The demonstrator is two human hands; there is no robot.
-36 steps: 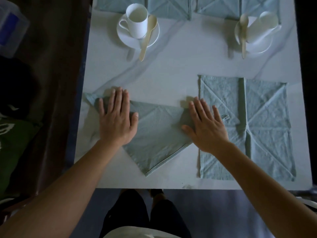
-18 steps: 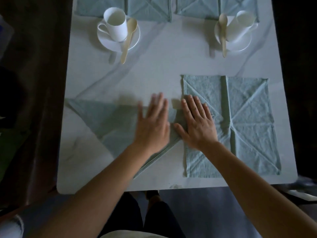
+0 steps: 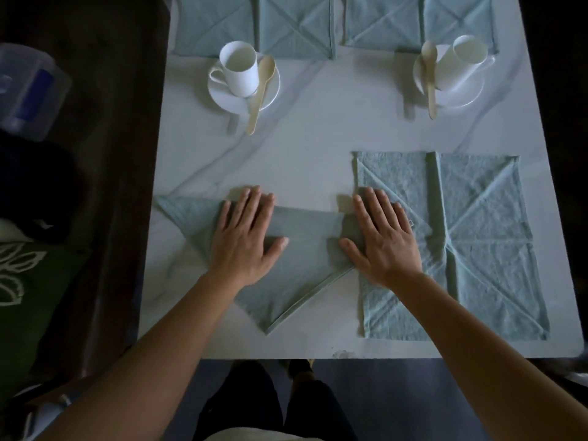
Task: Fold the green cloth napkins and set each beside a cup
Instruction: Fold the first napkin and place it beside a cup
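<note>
Table (image 3: 318, 138): white top with grey marble veins, and its near edge runs straight across in front of the person.
Near left: here's the triangle napkin (image 3: 305, 249), green, long edge facing away, point aimed at the near edge, left tip right at the table's side.
Near right: the flat napkin (image 3: 483, 249) is spread square and creased, and the triangle's right corner lies over its left edge.
Far edge: the far-left napkin (image 3: 254, 23) and the far-right napkin (image 3: 413, 20) lie flat, side by side, cut off at the top.
Saucers: the left saucer (image 3: 229, 97) and the right saucer (image 3: 467, 93), both white, sit well apart, each just before a far napkin.
Spoons: the left spoon (image 3: 259, 93) and the right spoon (image 3: 431, 81), both pale, have handles reaching past the rims.
</note>
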